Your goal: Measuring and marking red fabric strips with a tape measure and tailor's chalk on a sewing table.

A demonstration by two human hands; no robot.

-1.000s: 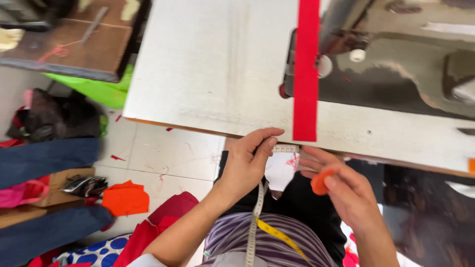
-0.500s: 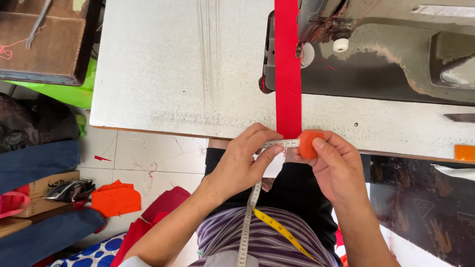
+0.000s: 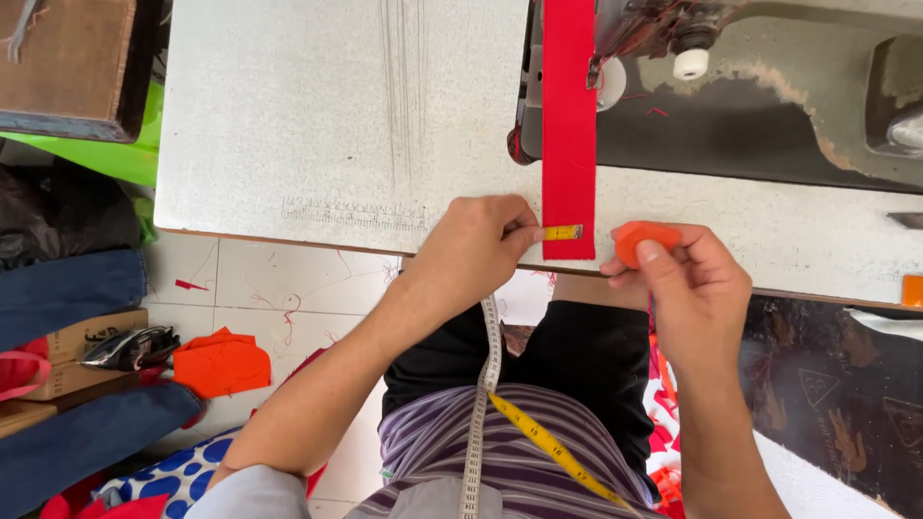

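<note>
A long red fabric strip [image 3: 569,125] lies lengthwise on the pale sewing table [image 3: 317,125], its near end at the table's front edge. My left hand [image 3: 476,255] pinches the yellow end of a measuring tape [image 3: 561,232] and presses it across the strip's near end. The tape runs down from that hand and hangs around my neck. My right hand [image 3: 687,288] holds a piece of orange tailor's chalk [image 3: 644,236] just to the right of the strip's end, apart from the fabric.
A grey sewing machine [image 3: 769,106] sits on the table to the right of the strip. A wooden box [image 3: 67,58] stands at the far left. On the tiled floor lie orange cloth [image 3: 221,363], blue denim [image 3: 67,288] and other scraps.
My view has shifted. My left hand has moved the tape end from under the strip onto its near end. My right hand with the chalk has drawn slightly right.
</note>
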